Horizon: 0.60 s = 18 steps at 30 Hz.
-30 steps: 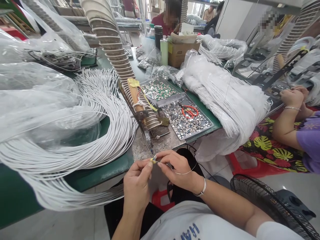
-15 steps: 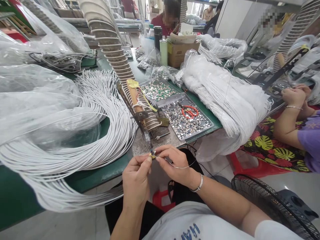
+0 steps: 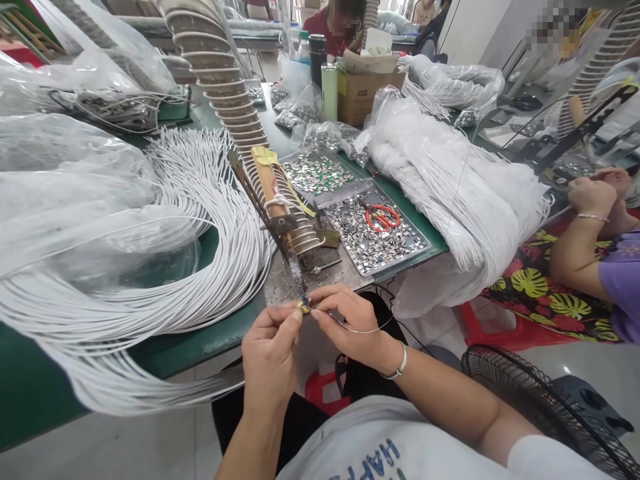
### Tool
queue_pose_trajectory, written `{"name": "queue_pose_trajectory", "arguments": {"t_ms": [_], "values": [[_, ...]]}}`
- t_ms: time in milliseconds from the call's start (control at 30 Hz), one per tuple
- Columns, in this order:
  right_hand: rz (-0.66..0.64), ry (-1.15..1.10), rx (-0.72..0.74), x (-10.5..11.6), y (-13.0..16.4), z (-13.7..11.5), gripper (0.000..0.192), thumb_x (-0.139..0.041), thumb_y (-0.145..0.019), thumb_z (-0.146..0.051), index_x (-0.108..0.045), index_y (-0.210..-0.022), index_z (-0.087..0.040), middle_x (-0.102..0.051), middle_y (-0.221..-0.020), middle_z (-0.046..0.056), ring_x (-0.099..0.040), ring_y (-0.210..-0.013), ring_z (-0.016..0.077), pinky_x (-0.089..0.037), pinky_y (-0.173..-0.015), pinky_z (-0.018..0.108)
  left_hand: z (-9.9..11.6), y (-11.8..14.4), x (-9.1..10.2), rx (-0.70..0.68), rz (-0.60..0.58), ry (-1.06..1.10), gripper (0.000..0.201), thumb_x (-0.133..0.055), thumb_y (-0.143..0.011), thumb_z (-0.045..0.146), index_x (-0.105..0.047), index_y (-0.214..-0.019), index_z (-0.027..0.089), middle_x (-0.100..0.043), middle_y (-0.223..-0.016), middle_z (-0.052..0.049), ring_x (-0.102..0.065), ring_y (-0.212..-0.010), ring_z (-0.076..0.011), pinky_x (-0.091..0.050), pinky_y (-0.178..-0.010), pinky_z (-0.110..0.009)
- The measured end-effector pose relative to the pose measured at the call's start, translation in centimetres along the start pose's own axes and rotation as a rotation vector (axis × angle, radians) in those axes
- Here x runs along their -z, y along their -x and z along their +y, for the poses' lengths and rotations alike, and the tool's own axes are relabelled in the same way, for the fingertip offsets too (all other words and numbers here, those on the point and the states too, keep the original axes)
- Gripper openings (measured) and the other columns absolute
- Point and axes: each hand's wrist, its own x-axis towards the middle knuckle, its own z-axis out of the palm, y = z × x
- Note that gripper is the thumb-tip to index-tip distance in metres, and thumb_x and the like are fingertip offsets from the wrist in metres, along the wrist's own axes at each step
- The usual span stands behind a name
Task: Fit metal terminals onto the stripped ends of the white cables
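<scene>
My left hand [image 3: 270, 343] is closed in a pinch just below the tip of a soldering iron [image 3: 295, 270] fixed to a bracket. A small yellow bit [image 3: 303, 307] shows at its fingertips; the rest of what it holds is too small and covered to name. Close beside it, my right hand [image 3: 350, 327] pinches a thin grey solder wire [image 3: 367, 331], whose end points at the iron's tip. The wire's tail curves over the back of that hand. The fingertips of both hands nearly meet under the tip.
Left of the iron lies a thick bundle of white cables [image 3: 235, 267]. Right of it, a tray of small metal connectors [image 3: 350, 240] bears red-handled scissors [image 3: 383, 218]. A ribbed duct [image 3: 225, 87] slants down behind the iron. A co-worker's hands [image 3: 595, 193] are at far right, above a fan [image 3: 530, 393].
Both hands keep their pinch below the iron's tip, with hardly any movement. The view has shifted slightly.
</scene>
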Motion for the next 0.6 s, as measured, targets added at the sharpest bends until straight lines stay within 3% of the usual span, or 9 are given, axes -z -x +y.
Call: {"name": "queue_pose_trajectory", "arguments": {"t_ms": [267,433,600], "values": [[-0.028,-0.013,-0.040,-0.2,0.9,0.4,0.008,-0.057,-0.089,-0.016,-0.058,-0.082,-0.018,-0.069,-0.094,0.009,-0.066,-0.093,0.0157,-0.054,-0.082,0.029,-1.7,0.4,1.0,0.018,0.003,-0.051,0.022,-0.077,-0.069,0.024,-0.059,-0.062,0.015,-0.057,-0.058,0.003,-0.039,-0.051,-0.0064,-0.033,-0.054,-0.020],[-0.061,-0.036,-0.065,0.0,1.4,0.4,0.008,-0.057,-0.089,-0.016,-0.058,-0.082,-0.018,-0.068,-0.093,0.009,-0.066,-0.091,0.0153,-0.054,-0.082,0.029,-2.9,0.7,1.7,0.017,-0.008,-0.073,0.024,-0.077,-0.070,0.028,-0.059,-0.066,0.014,-0.066,-0.077,-0.001,-0.040,-0.051,-0.0047,-0.033,-0.053,-0.021],[-0.097,-0.039,-0.074,0.1,2.0,0.3,0.008,-0.058,-0.089,-0.016,-0.058,-0.081,-0.017,-0.068,-0.093,0.009,-0.066,-0.091,0.0154,-0.054,-0.080,0.028,-4.1,1.3,2.7,-0.002,-0.047,-0.184,0.026,-0.072,-0.076,0.037,-0.058,-0.072,0.016,-0.064,-0.079,0.001,-0.040,-0.052,-0.0054,-0.035,-0.053,-0.021]]}}
